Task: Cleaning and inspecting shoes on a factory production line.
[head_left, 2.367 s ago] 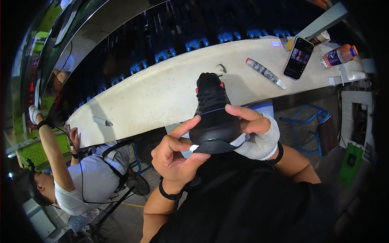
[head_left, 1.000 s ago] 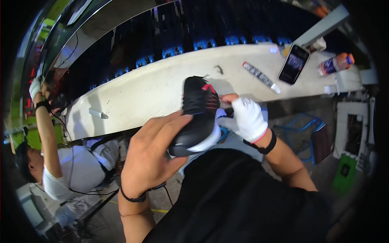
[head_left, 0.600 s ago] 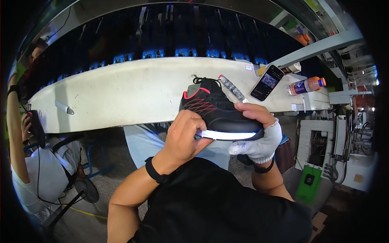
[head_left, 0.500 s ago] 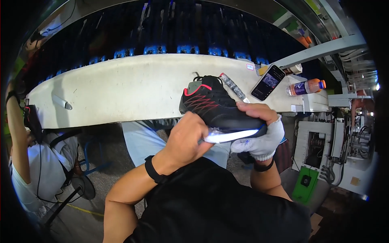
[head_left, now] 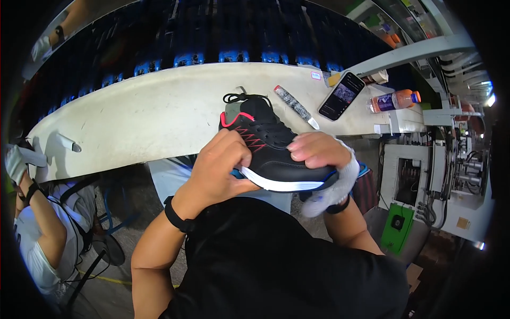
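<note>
A black sneaker (head_left: 289, 164) with red zigzag stitching and a red collar edge is held between my hands at the near edge of the table. A grey-green piece (head_left: 232, 112) shows in its opening. My left hand (head_left: 217, 164), bare, is closed on the side of the shoe near the heel, its thumb under the white sole edge (head_left: 287, 185). At the toe, my right hand (head_left: 324, 159) grips the shoe, bare fingers on the upper. A white glove covers the rest of that hand; its thumb lies below the toe.
On the white table (head_left: 138, 111) lie a wrapped-handle knife (head_left: 295, 106), a phone (head_left: 341, 96) and a bottle with an orange cap (head_left: 394, 101). A co-worker's gloved hand (head_left: 16, 164) is at the left table end. Blue-lit dark rollers (head_left: 186, 32) run behind the table; machinery stands right.
My left hand has moved left along the sole edge toward the heel, and more of the white edge shows. The shoe has turned slightly. A co-worker's gloved hand has come to the left table end.
</note>
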The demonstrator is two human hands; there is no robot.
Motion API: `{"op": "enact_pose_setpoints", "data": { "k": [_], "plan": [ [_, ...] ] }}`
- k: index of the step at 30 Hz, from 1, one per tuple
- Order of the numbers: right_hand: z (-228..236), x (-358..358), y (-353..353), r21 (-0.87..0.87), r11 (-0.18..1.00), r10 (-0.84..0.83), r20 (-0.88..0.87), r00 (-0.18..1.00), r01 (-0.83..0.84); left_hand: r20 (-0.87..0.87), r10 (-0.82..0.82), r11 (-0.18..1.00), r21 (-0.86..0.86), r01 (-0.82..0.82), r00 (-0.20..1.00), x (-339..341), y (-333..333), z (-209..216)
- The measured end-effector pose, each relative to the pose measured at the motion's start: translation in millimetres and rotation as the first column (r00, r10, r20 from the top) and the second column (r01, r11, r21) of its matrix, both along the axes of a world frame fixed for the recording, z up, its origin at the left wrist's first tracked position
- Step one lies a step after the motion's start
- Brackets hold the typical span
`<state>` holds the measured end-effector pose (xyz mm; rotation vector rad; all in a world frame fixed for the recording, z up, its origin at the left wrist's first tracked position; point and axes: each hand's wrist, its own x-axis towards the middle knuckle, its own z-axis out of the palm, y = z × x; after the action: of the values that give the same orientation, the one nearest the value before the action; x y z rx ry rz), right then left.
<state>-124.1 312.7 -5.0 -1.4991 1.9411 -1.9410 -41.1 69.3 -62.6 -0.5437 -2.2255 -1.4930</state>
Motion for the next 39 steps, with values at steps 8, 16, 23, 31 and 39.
{"op": "enact_pose_setpoints", "data": {
  "k": [8,16,23,31,39],
  "plan": [
    [-17.9,19.7,0.8,-0.187,0.969,-0.127,0.179,0.976,0.161,0.164,0.263,0.919,-0.342,-0.195,0.951,30.9,-42.1,-40.0],
    [-38.5,24.0,-23.3,-0.65,0.758,0.443,0.573,0.69,0.053,-0.198,0.228,0.795,-0.528,-0.3,0.953,60.1,-87.1,-37.5],
    [-24.3,26.4,-30.3,-0.645,0.758,0.548,0.547,0.633,-0.099,0.1,0.364,0.866,-0.402,-0.297,0.926,93.2,-109.8,-32.4],
    [-9.7,47.1,-36.4,-0.658,0.743,0.592,0.559,0.581,-0.124,0.095,0.272,0.923,-0.308,-0.231,0.958,92.5,-132.2,-19.1],
    [-3.9,28.6,-38.0,-0.597,0.789,0.544,0.789,0.285,0.148,-0.273,-0.12,0.779,-0.622,-0.08,0.955,78.4,-138.7,57.0]
  ]
}}
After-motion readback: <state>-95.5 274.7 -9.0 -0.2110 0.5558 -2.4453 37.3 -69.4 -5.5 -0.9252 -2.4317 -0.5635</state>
